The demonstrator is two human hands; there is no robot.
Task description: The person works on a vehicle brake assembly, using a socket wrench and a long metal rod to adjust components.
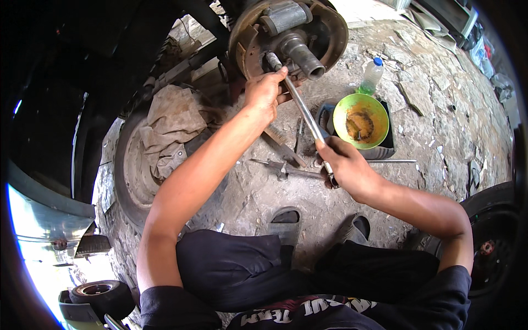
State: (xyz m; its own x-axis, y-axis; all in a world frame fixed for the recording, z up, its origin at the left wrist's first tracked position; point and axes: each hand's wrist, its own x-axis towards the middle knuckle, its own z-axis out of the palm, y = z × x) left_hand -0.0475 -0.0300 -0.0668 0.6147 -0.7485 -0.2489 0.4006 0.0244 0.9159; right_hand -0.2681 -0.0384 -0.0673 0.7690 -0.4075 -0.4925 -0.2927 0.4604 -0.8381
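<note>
The long steel socket wrench (301, 104) runs on a slant from the rusty round brake backing plate (286, 33) of the vehicle's hub down toward the person's lap. Its socket end sits on a fastener just left of the grey stub axle (305, 55) that juts from the plate.

The left hand (267, 91) is wrapped round the shaft close to the socket, grip closed on the bar. The right hand (344, 165) is closed round the handle at the far, lower end.

To turn it well, the left hand should likely press the socket square onto the fastener so it cannot ride off. The right hand should then pull in a steady arc at the handle's end, where leverage is greatest. A jerk would risk a slip toward the stone floor (440, 110).

Just beyond the handle stands a lime-green plastic bowl (361, 120) with brownish grease inside. A clear plastic bottle with a blue cap (372, 76) stands near it. A grimy beige rag (170, 126) lies over a wheel to the left.
</note>
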